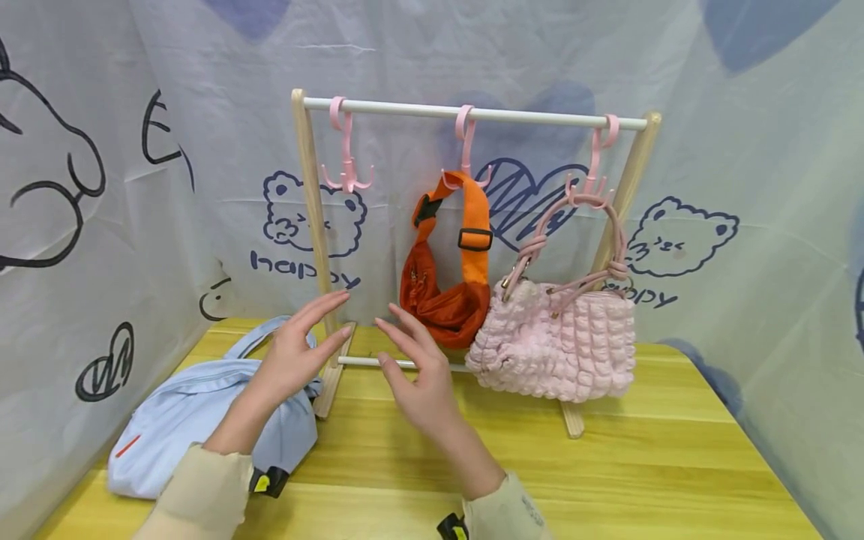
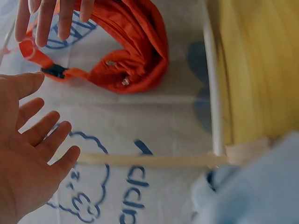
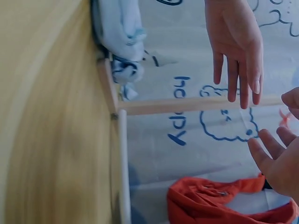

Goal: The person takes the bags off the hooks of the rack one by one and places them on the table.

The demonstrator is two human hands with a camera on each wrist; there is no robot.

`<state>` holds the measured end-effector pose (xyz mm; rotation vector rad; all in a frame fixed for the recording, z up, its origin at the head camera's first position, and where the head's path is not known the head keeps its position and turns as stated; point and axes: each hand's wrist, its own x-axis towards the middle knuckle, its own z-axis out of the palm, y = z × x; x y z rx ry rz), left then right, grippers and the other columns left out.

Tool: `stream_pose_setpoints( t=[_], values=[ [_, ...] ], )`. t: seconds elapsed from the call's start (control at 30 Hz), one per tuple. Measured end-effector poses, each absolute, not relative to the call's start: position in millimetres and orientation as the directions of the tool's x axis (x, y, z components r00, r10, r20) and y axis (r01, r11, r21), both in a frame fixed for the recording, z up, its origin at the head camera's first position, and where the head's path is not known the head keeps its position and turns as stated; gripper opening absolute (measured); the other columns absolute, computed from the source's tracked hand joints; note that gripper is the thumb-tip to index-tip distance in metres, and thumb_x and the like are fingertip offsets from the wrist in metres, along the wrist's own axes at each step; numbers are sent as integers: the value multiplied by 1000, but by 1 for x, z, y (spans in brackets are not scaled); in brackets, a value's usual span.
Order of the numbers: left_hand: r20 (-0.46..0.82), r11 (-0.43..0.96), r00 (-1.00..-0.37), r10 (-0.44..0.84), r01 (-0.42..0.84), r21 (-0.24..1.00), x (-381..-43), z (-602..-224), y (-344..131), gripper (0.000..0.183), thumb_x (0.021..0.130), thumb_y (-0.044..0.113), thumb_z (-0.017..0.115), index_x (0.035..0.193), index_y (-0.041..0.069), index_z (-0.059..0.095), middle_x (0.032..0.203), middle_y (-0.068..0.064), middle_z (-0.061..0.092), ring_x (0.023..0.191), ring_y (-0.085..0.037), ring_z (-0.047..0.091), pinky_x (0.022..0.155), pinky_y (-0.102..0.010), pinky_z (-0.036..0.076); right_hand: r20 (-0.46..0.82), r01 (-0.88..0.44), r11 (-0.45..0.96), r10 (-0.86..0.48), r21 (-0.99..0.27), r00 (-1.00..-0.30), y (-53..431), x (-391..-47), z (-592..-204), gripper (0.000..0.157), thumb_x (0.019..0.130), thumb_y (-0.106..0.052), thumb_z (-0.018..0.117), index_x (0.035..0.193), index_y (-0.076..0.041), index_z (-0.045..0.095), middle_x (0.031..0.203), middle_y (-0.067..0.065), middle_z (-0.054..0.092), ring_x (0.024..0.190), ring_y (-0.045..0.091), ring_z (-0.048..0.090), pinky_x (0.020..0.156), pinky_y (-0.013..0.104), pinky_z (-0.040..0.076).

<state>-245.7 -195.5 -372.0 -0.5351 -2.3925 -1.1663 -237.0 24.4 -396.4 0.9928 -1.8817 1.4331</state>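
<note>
Both hands hover in front of the rack with fingers extended and nothing held. My left hand (image 1: 292, 352) is raised over the right part of a light blue bag (image 1: 196, 412), which lies on the table at the left. My right hand (image 1: 425, 375) is just below and left of an orange waist bag (image 1: 445, 300). That bag hangs by its strap from the middle pink hook (image 1: 466, 142). A pink puffy handbag (image 1: 560, 345) hangs by its handle from the right pink hook (image 1: 594, 161). The left pink hook (image 1: 347, 150) carries nothing.
The wooden rack has a white top bar (image 1: 405, 109), a left post (image 1: 312, 202) and a low white bar (image 1: 371, 362) near the yellow wood-grain table (image 1: 418, 465). A printed cloth (image 1: 405, 45) hangs close behind and at both sides.
</note>
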Motion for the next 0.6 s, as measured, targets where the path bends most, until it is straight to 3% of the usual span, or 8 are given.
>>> stream_pose_setpoints(
  t=[0.17, 0.43, 0.6],
  values=[
    [605, 523, -776, 179, 596, 609, -255, -354, -177, 55, 102, 18, 70, 153, 17, 53, 160, -5, 46, 148, -31, 41, 117, -62, 33, 846, -861, 170, -174, -479, -504, 35, -241, -386, 42, 96, 4, 68, 138, -1, 66, 154, 15, 52, 137, 35, 54, 106, 42, 52],
    [723, 459, -672, 161, 699, 548, -266, -327, -150, 58, 100, 16, 72, 154, 18, 52, 161, -4, 46, 149, -25, 40, 119, -56, 35, 862, -866, 141, -104, -481, -496, 49, -242, -373, 44, 95, 9, 67, 138, -1, 66, 153, 17, 53, 136, 34, 56, 98, 33, 55],
    [803, 421, -586, 113, 760, 495, -276, -315, -135, 57, 98, 12, 73, 152, 12, 54, 159, -5, 49, 148, -24, 43, 121, -49, 34, 893, -890, 149, -77, -430, -444, 57, -245, -363, 46, 95, 9, 66, 139, -1, 65, 151, 21, 54, 132, 36, 57, 95, 30, 56]
  ],
)
